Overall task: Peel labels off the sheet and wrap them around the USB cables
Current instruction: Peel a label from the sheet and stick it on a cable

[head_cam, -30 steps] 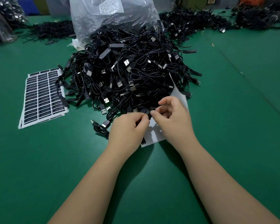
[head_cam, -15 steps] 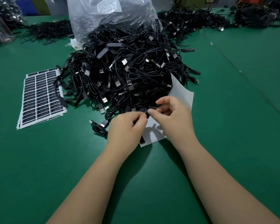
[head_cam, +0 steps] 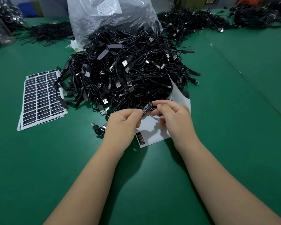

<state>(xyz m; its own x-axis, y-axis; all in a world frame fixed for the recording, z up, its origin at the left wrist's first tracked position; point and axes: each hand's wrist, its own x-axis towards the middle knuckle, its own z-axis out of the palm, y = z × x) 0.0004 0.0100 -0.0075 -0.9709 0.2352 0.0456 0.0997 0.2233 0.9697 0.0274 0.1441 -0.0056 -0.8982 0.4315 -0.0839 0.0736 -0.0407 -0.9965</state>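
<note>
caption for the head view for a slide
Both hands pinch a black label before the USB cable pile.

black label [head_cam: 146, 108] tilted, USB cables [head_cam: 123, 73] heaped

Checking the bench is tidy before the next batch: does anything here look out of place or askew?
Mostly orderly. The cable pile spills onto the right edge of the full label sheets, and the nearly used sheet is tucked under the pile with its far corner curling up. Both hands pinch one label.

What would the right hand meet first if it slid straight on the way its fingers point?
Probably the left hand, just past the black label that both pinch; the right hand points leftward, though depth is unclear.
</note>
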